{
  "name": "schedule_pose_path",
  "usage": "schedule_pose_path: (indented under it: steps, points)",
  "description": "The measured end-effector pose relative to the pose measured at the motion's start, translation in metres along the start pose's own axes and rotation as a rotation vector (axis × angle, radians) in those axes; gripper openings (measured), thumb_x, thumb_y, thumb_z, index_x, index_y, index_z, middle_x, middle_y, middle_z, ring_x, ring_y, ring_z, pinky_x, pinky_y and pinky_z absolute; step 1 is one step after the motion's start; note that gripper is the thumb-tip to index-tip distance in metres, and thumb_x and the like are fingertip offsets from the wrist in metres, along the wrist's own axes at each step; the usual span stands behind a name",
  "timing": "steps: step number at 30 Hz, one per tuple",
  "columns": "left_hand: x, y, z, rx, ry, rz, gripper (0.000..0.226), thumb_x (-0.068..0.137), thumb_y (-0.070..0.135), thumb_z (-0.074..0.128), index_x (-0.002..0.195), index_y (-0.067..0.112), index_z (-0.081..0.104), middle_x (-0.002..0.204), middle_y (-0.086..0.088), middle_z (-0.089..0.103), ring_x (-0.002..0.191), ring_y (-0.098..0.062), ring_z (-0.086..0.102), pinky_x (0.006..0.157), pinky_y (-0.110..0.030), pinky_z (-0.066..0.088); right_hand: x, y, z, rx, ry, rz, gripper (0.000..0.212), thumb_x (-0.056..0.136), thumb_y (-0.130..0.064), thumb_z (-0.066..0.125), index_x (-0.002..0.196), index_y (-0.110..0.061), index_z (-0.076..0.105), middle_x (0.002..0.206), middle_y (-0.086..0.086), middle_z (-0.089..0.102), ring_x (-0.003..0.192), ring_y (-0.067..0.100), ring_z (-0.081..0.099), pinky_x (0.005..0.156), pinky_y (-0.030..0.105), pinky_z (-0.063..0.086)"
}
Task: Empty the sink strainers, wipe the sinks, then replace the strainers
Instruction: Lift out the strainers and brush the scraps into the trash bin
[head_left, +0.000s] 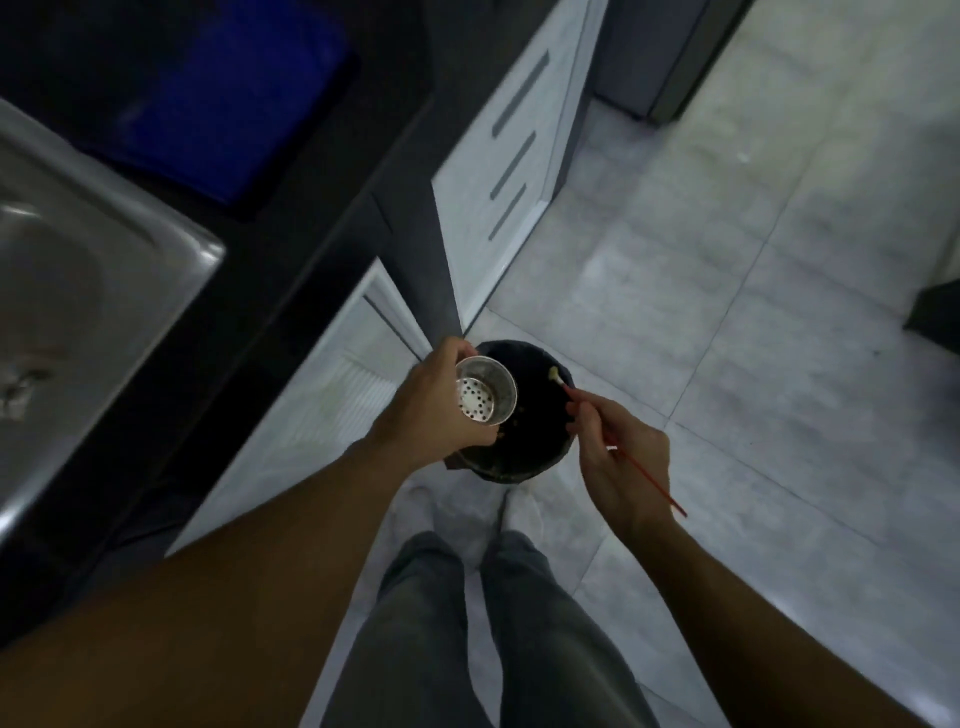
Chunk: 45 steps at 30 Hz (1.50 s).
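Pale floor tiles, dark bin (519, 457) under both hands: left grip (441, 410) holds the strainer (485, 388), right grip (618, 457) pinches a red stick (644, 475). Best tip it lower and scrape toward the bin.

You see: pale tiled floor (753, 270) right | white drawer cabinet (498, 171) far | dark countertop (291, 208) left | dim light
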<state>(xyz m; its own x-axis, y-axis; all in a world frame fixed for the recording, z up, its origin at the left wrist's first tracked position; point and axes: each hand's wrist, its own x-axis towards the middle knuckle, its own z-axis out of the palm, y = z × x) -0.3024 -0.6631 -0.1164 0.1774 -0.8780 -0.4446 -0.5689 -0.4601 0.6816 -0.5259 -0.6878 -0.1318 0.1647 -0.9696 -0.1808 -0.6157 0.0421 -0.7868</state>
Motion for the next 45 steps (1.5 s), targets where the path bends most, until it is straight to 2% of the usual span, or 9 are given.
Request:
schedule_pose_path:
  steps: [6,11,16,21,26,30,35,38,45]
  points:
    - [-0.067,0.058,-0.092,-0.083,0.221,0.086,0.093,0.045,0.042,0.090,0.127,0.040,0.047,0.119,0.014,0.060,0.109,-0.010,0.060,0.092,-0.032,0.054,0.000,-0.109,-0.042,0.103,0.035,-0.153,0.032,0.095,-0.030,0.046,0.114,-0.024,0.071,0.096,-0.011,0.073,0.087,0.003,0.071,0.082,0.033,0.061]
    - [-0.111,0.057,-0.166,-0.120,0.439,0.111,0.082,0.043,0.043,0.083,0.119,0.042,0.052,0.114,0.018,0.063,0.104,-0.004,0.062,0.085,-0.028,0.056,-0.003,-0.201,-0.024,0.199,0.069,-0.388,0.027,0.089,-0.015,0.058,0.109,-0.024,0.074,0.093,-0.013,0.075,0.085,0.006,0.072,0.081,0.030,0.060]
    - [-0.153,-0.004,-0.235,-0.073,0.547,-0.024,0.088,0.041,0.050,0.080,0.122,0.048,0.045,0.121,0.006,0.061,0.110,-0.018,0.061,0.094,-0.044,0.054,-0.019,-0.277,0.032,0.222,-0.001,-0.507,0.028,0.086,-0.016,0.060,0.106,-0.027,0.076,0.092,-0.014,0.075,0.084,0.005,0.071,0.078,0.025,0.058]
    - [-0.189,-0.081,-0.279,-0.050,0.647,-0.202,0.086,0.039,0.053,0.080,0.118,0.046,0.045,0.121,0.005,0.059,0.108,-0.019,0.060,0.091,-0.036,0.049,-0.042,-0.326,0.107,0.123,-0.222,-0.540,0.031,0.089,-0.023,0.058,0.116,-0.032,0.071,0.085,-0.018,0.070,0.075,0.007,0.068,0.069,0.019,0.055]
    - [-0.208,-0.163,-0.299,-0.185,0.645,-0.334,0.084,0.045,0.031,0.085,0.123,0.032,0.052,0.126,0.001,0.060,0.117,-0.022,0.058,0.099,-0.042,0.051,-0.058,-0.349,0.178,0.020,-0.413,-0.618,0.033,0.092,-0.016,0.057,0.120,-0.029,0.068,0.075,-0.010,0.069,0.065,-0.001,0.063,0.065,0.001,0.042]
    - [-0.213,-0.222,-0.289,-0.215,0.637,-0.407,0.075,0.055,0.017,0.093,0.120,0.020,0.057,0.125,-0.003,0.061,0.115,-0.025,0.059,0.096,-0.041,0.052,-0.064,-0.353,0.223,-0.114,-0.536,-0.622,0.033,0.094,-0.010,0.055,0.123,-0.018,0.068,0.080,0.001,0.071,0.069,0.009,0.067,0.071,0.021,0.053]
    - [-0.214,-0.270,-0.266,-0.218,0.556,-0.557,0.069,0.059,0.008,0.090,0.119,0.014,0.055,0.124,-0.011,0.058,0.113,-0.032,0.057,0.092,-0.036,0.048,-0.059,-0.350,0.250,-0.262,-0.347,-0.703,0.033,0.092,-0.004,0.058,0.124,-0.004,0.067,0.117,0.014,0.067,0.097,0.025,0.067,0.089,0.023,0.047]
    - [-0.211,-0.286,-0.253,-0.226,0.521,-0.646,0.072,0.062,0.010,0.089,0.124,0.012,0.052,0.127,-0.014,0.056,0.115,-0.034,0.056,0.094,-0.040,0.048,-0.055,-0.348,0.256,-0.326,-0.348,-0.699,0.035,0.096,-0.015,0.053,0.129,-0.010,0.064,0.118,0.010,0.066,0.096,0.023,0.066,0.087,0.033,0.053]
    - [-0.203,-0.307,-0.244,-0.187,0.370,-0.809,0.081,0.071,0.024,0.088,0.133,0.008,0.039,0.137,-0.019,0.052,0.124,-0.039,0.054,0.103,-0.047,0.048,-0.050,-0.346,0.262,-0.464,-0.338,-0.691,0.038,0.095,-0.030,0.045,0.125,-0.025,0.066,0.115,-0.005,0.068,0.087,0.014,0.066,0.078,0.033,0.057]
